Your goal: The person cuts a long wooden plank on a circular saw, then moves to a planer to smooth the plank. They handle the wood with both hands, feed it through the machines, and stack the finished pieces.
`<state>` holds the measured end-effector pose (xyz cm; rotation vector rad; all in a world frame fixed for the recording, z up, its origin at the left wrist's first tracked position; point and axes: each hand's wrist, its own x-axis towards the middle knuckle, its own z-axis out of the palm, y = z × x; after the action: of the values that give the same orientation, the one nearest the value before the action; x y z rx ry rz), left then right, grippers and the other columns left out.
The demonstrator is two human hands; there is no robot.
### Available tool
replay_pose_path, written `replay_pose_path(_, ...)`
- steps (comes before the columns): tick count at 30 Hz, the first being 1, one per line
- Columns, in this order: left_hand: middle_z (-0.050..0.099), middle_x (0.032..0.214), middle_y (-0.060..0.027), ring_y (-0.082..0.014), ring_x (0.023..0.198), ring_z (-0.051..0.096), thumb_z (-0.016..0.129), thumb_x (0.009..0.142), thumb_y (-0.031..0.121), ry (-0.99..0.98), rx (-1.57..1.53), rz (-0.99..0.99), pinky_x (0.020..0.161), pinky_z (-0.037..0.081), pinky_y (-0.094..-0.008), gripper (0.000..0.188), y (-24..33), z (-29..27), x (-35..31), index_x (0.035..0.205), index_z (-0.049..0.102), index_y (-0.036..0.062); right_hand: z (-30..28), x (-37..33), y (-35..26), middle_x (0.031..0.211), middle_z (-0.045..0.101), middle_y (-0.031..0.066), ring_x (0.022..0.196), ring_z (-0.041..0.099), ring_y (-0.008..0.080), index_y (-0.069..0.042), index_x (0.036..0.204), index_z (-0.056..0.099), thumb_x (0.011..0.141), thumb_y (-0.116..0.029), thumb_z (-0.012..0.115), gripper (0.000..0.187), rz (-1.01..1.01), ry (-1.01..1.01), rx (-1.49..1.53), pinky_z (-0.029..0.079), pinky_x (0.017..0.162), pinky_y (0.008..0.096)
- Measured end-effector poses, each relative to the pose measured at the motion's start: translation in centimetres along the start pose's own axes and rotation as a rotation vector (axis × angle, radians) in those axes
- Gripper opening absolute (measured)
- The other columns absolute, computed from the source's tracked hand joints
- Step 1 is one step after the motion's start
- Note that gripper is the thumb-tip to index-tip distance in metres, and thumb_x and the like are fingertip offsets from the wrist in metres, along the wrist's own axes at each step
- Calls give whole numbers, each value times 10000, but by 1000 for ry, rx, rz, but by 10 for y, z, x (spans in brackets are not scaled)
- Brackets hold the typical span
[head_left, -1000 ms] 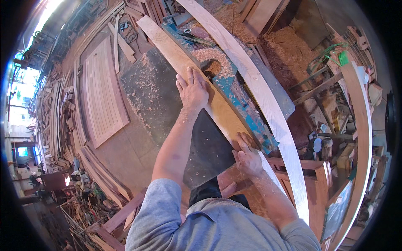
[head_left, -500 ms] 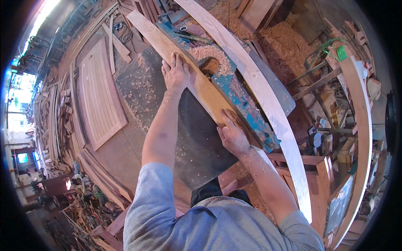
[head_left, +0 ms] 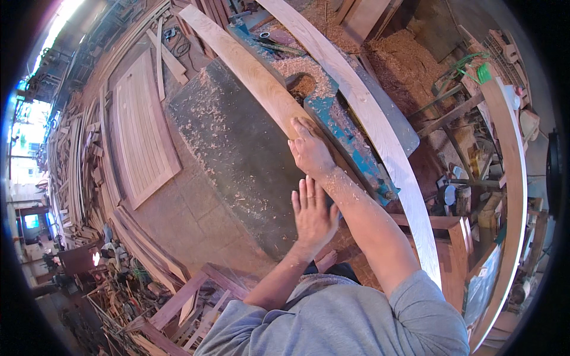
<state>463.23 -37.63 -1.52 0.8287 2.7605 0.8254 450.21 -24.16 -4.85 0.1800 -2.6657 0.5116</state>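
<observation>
R hand on bd, L hand nr (shavings abt)

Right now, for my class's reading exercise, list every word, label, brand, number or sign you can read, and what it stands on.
None can be read.
The wooden board and blue machine part: no legible lettering.
A small pale patch on the shiny panel at right: too small to tell whether it bears text.
</observation>
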Motion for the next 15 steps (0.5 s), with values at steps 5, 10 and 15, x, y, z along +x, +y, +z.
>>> replay_pose_path(5,101,1736,-323,-548,1605,14,542,1007,484,-96,105,-44,1298,29,-628,869,20,21,24,1665,243,2,21,34,5,1523,528,291,1446,480,445,130,954,708,1036,-195,620,346,28,59,83,373,1238,480)
replay_pose_path(10,114,1716,-362,-573,1593,41,526,1007,474,-38,215,-99,1295,31,-639,879,16,30,57,1653,234,-45,40,67,10,1501,548,266,1414,505,431,104,943,721,1024,-196,635,322,17,114,70,383,1219,499)
replay_pose_path(15,130,1701,-389,-586,1586,50,511,1006,481,24,294,-104,1292,37,-643,892,-6,24,92,1648,225,-68,57,104,14,1505,557,242,1416,504,417,76,971,738,1022,-197,633,297,52,116,100,391,1205,501)
